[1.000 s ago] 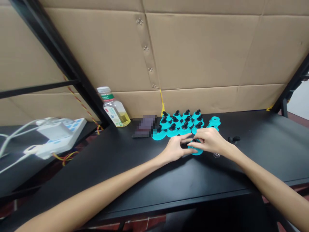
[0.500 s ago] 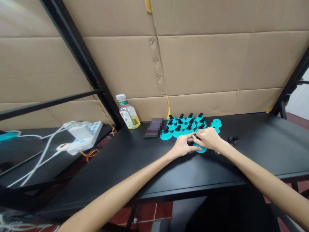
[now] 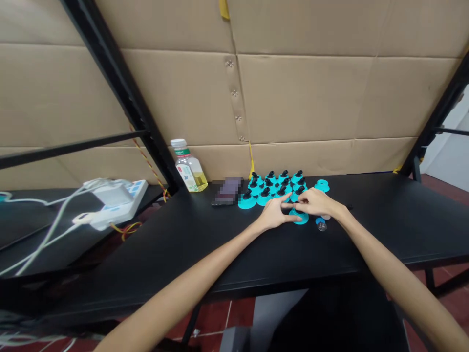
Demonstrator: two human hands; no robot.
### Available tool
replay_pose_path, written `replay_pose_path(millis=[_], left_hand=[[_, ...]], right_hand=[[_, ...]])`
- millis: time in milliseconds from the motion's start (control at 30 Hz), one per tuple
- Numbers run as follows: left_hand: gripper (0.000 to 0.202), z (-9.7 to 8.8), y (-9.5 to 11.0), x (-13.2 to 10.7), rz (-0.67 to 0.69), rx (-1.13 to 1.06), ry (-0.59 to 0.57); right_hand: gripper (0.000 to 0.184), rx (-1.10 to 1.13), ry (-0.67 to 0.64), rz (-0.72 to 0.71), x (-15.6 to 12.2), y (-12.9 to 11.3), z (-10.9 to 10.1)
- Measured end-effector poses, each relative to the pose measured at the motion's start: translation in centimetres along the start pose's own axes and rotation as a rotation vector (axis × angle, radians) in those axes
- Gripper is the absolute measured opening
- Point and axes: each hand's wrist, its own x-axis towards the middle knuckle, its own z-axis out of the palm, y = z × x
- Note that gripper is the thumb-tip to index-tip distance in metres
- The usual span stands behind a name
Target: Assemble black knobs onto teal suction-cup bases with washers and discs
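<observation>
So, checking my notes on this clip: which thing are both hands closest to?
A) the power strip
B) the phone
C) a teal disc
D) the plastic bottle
C: the left hand and right hand meet right over a teal disc on the tabletop.

Tally: about twelve black-knobbed turquoise discs point(image 3: 264, 199) in the group, some partly screened; one turquoise disc under the fingers point(image 3: 299, 218); one bare turquoise disc point(image 3: 322, 186). Also one left hand point(image 3: 273, 215), one right hand point(image 3: 315, 203), one plastic bottle point(image 3: 188, 171), one power strip point(image 3: 120, 205), one pixelated flat object point(image 3: 227, 190).
</observation>
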Motion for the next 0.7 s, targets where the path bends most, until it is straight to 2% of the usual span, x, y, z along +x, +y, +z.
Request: replay_pose_path(millis=[267,467,700], left_hand=[[0.092,0.06,-0.18,0.21,0.015,0.002,-0.002],[0.094,0.06,-0.38,0.27,0.018,-0.008,-0.008],[0.093,0.15,-0.53,0.35,0.008,-0.028,-0.014]], right_hand=[[0.041,0.088,0.016,0.044,0.37,0.26,0.64],[0.037,0.070,0.115,0.004,-0.04,0.07,0.45],[0.028,0.072,0.083,0.010,0.30,0.00,0.99]])
